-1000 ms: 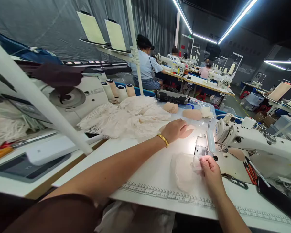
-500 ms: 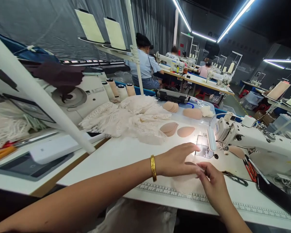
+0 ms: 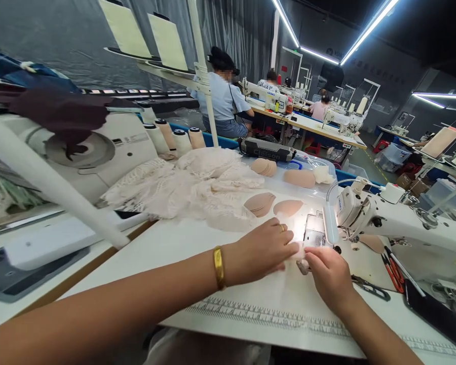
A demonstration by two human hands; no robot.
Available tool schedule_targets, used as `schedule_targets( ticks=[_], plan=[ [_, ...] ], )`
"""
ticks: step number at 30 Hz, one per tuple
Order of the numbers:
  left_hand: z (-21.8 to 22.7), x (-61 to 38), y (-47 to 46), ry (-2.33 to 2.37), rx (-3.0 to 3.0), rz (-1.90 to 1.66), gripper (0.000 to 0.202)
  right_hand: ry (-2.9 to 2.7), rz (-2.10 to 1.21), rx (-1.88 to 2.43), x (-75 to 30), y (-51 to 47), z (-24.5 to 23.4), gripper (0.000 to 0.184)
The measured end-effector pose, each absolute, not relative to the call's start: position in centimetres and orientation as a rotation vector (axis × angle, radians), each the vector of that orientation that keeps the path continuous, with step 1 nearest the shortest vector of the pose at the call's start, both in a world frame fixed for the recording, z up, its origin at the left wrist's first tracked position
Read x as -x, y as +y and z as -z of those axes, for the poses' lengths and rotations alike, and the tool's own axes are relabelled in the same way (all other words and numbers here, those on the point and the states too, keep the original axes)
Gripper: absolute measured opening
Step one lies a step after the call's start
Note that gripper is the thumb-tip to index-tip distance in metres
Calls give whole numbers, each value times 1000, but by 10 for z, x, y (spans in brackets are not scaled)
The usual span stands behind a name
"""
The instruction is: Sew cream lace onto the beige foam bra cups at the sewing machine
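My left hand [image 3: 260, 251], with a gold bangle at the wrist and a ring, has its fingers curled together at the edge of a small pale sheer fabric piece [image 3: 301, 249]. Facing it, my right hand [image 3: 329, 276] pinches the same piece between thumb and fingers. Most of the fabric is hidden by the hands. Just beyond them is the lit needle plate [image 3: 314, 238] of a white sewing machine [image 3: 395, 218]. Skin-toned oval pads lie past my left hand: a stack [image 3: 260, 204] and a single pad [image 3: 288, 208].
White lacy fabric [image 3: 190, 185] is heaped at the back left, near thread cones [image 3: 180, 142]. Thread snips [image 3: 370, 287], orange-handled scissors [image 3: 394, 272] and a black phone [image 3: 437, 317] lie right. A ruler strip [image 3: 266, 317] runs along the front edge. Co-workers [image 3: 226, 99] sit further back.
My left hand has gone from outstretched to curled, shifting slightly left. The sheer fabric that lay over the ruler is now gathered between both hands, nearer the needle plate. The view has shifted slightly.
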State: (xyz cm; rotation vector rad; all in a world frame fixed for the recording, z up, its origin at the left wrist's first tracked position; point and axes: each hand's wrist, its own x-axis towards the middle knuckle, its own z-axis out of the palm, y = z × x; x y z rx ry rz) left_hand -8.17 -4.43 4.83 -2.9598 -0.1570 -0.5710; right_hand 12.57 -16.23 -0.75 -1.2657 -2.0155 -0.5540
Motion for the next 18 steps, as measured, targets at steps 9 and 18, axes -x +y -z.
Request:
schedule_targets(
  ticks=[9,18],
  plan=[
    [4,20,-46,-76,2962,514,28,-2302,367,1355,-183,-162,30,35],
    [28,24,-48,-163,2939,692,21,-2227,151,1532,-186,-172,23,32]
  ],
)
